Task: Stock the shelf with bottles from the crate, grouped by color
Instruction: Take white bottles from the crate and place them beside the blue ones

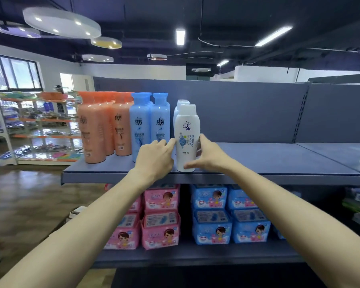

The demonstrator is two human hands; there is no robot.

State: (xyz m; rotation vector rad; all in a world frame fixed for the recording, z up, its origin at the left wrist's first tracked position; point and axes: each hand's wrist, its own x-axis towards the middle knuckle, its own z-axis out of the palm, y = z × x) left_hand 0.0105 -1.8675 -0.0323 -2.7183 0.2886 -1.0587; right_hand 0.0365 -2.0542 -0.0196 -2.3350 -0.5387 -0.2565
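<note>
While the white bottle (186, 140) is standing upright at the front edge of the upper shelf (258, 161), both hands are working on it in the head view. The right hand (208, 155) is holding the bottle from its right side, with the fingers curling behind it and the thumb lying across its lower front. The left hand (154, 156) is reaching to the left side of the bottle, fingers loosely bent, and the fingertips are touching or almost touching it; I cannot tell if it is really gripping. Probably the two hands are straightening the bottle so that it is lining up with the other white bottles (182, 103) standing in a row behind it. This is keeping the colours together: the blue bottles (149, 121) are standing just beside on the left, and the orange bottles (104, 125) are farther left. The blue bottles are very near the left hand, so a careless push may be knocking them. The shelf on the right is offering free room. Below, pink packs (160, 217) and blue packs (227, 215) are lying. The crate is not showing.
</note>
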